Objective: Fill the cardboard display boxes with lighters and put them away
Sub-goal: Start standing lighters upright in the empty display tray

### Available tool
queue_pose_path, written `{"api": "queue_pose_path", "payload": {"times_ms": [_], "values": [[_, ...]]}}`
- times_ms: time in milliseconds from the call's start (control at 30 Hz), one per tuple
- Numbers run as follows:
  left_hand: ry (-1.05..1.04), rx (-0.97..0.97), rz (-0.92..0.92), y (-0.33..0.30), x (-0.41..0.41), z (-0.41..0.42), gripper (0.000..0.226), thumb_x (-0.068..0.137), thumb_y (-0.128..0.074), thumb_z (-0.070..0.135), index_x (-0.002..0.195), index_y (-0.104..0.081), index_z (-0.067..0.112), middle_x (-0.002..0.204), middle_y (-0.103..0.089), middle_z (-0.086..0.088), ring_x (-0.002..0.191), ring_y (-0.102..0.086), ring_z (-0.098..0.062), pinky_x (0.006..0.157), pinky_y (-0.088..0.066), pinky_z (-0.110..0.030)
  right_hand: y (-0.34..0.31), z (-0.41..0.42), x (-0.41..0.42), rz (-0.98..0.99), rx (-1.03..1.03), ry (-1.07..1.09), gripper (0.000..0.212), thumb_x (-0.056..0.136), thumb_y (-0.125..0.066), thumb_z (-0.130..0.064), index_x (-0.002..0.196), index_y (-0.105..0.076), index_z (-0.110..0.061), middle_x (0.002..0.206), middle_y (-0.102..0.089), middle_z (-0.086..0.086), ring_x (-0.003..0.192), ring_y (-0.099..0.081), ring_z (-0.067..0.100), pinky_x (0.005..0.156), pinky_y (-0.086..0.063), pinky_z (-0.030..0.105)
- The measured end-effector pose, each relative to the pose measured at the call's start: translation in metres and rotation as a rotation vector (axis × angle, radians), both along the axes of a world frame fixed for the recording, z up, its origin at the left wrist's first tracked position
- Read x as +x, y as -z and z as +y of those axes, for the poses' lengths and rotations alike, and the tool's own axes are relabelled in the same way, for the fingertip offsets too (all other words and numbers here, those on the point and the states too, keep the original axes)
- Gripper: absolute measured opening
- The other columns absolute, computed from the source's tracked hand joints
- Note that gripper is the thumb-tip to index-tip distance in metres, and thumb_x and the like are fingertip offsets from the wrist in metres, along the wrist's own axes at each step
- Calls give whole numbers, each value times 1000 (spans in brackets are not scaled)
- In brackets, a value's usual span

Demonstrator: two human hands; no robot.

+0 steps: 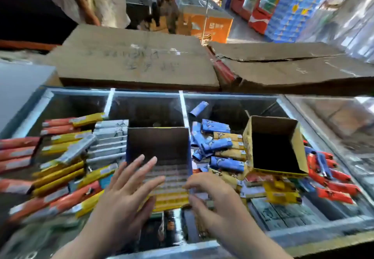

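A cardboard display box [159, 147] with a blue rim stands in the middle of the glass counter, its lower part filled with rows of lighters. My left hand [129, 190] lies flat with spread fingers against the box's left front. My right hand [210, 194] curls its fingers at the box's right front corner, touching the lighter rows. A second, yellow display box [273, 147] stands empty to the right, tilted on loose lighters. Loose blue and yellow lighters [220, 147] lie between the two boxes. Red lighters [332, 179] lie at the far right.
Red, yellow and grey lighters [66, 157] are piled at the left on the glass counter [303, 218]. Two flat cardboard sheets [137, 60] cover the far side. Shop shelves, coolers and a person stand behind.
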State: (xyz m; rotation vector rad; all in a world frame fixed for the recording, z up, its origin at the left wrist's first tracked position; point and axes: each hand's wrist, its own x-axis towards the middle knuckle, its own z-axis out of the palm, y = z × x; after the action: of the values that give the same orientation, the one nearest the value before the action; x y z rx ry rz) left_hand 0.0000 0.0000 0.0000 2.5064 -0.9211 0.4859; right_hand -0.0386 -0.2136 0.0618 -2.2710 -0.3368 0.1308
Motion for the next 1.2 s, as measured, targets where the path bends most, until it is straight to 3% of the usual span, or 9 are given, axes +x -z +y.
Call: {"api": "queue_pose_path", "payload": {"times_ms": [100, 267, 400, 567, 700, 800, 900, 1067, 1200], "values": [[-158, -105, 100, -5, 14, 6, 44, 84, -45, 36, 127, -46, 24, 148, -31, -6, 136, -27, -26, 106, -32, -47, 7, 9, 22, -134, -44, 39, 17, 88, -60, -11, 103, -63, -18, 105, -54, -14, 106, -45, -4, 92, -32, 6], [-316, -391, 244, -5, 43, 3, 69, 83, -63, 9, 142, -29, 17, 152, -16, 2, 139, -10, -3, 111, -6, -11, 24, 18, 57, -327, -121, 91, 21, 82, -61, 1, 101, -67, -9, 112, -57, 2, 110, -47, 11, 96, -23, 2], [-345, -667, 422, 1, 62, -5, 74, 83, -51, -3, 144, -20, 25, 148, -29, 0, 135, -29, -11, 111, -30, -38, 42, 24, 75, -492, -153, 114, 19, 80, -61, 3, 95, -69, -7, 112, -60, 10, 108, -47, 21, 95, -27, 14], [-303, -820, 447, 9, 69, -8, 70, 82, -43, -11, 141, -29, 24, 117, -52, 12, 105, -52, 6, 78, -43, -6, 55, 25, 83, -631, -111, 104, 17, 79, -58, -1, 91, -70, -6, 108, -62, 10, 105, -51, 23, 92, -33, 20], [-309, -775, 376, 8, 71, -6, 67, 84, -46, -6, 143, -29, 22, 123, -42, 2, 105, -51, -6, 82, -52, -21, 57, 20, 85, -629, -26, 107, 16, 82, -59, 2, 88, -69, -8, 102, -61, 2, 101, -51, 18, 89, -30, 9], [-350, -623, 296, 8, 69, -5, 66, 88, -50, 4, 145, -24, 25, 114, -28, 9, 91, -43, 1, 60, -44, -2, 56, 17, 81, -641, -55, 73, 16, 84, -59, 0, 88, -68, -14, 94, -59, -6, 96, -47, 9, 84, -32, 6], [-350, -598, 299, 7, 65, -8, 67, 88, -50, 3, 146, -22, 21, 114, -26, 10, 95, -44, -9, 51, -42, -3, 53, 15, 76, -659, -32, 45, 17, 84, -58, 0, 86, -68, -14, 90, -61, -4, 91, -52, 12, 80, -38, 14], [-418, -546, 276, -3, 59, -17, 70, 80, -45, -4, 143, -29, 21, 136, -32, -7, 116, -39, -19, 88, -34, -22, 34, -5, 82, -814, 50, 160, 25, 77, -53, 7, 88, -68, -9, 83, -58, -7, 82, -52, 11, 73, -37, 10], [-447, -492, 268, -14, 64, -32, 62, 76, -41, -6, 133, -42, 20, 132, -34, -13, 115, -41, -30, 86, -32, -24, 21, -45, 103, -519, -17, 254, 31, 79, -51, 7, 102, -64, -10, 90, -61, 1, 72, -52, 5, 64, -39, 11]]}}
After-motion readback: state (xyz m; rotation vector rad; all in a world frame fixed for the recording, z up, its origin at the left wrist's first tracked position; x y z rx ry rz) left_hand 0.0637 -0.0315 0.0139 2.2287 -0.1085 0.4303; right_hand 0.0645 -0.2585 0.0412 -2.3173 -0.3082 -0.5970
